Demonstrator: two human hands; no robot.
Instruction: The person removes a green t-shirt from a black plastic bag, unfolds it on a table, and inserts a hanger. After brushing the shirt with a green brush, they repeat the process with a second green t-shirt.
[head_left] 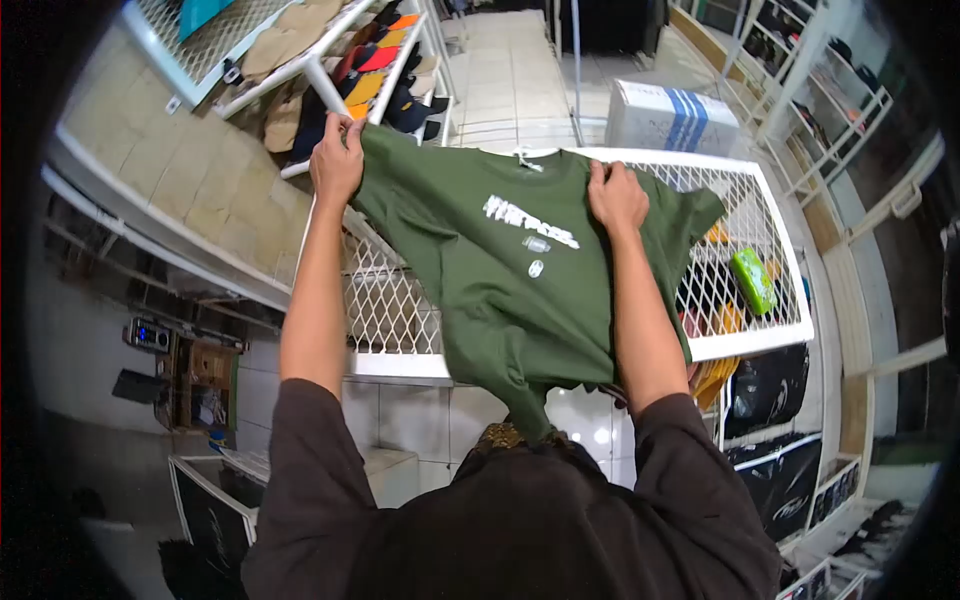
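A dark green T-shirt with white lettering on the chest is spread over a white mesh-topped table, its lower hem hanging past the near edge. My left hand pinches the end of the left-hand sleeve. Near the other shoulder, my right hand grips the fabric between thumb and fingers. The sleeve on the right lies loose on the mesh. A white tag shows at the collar.
A green packet lies on the mesh at right. Behind the table stands a box with blue stripes. Caps fill a white rack at upper left. Black bags sit below the table's right end.
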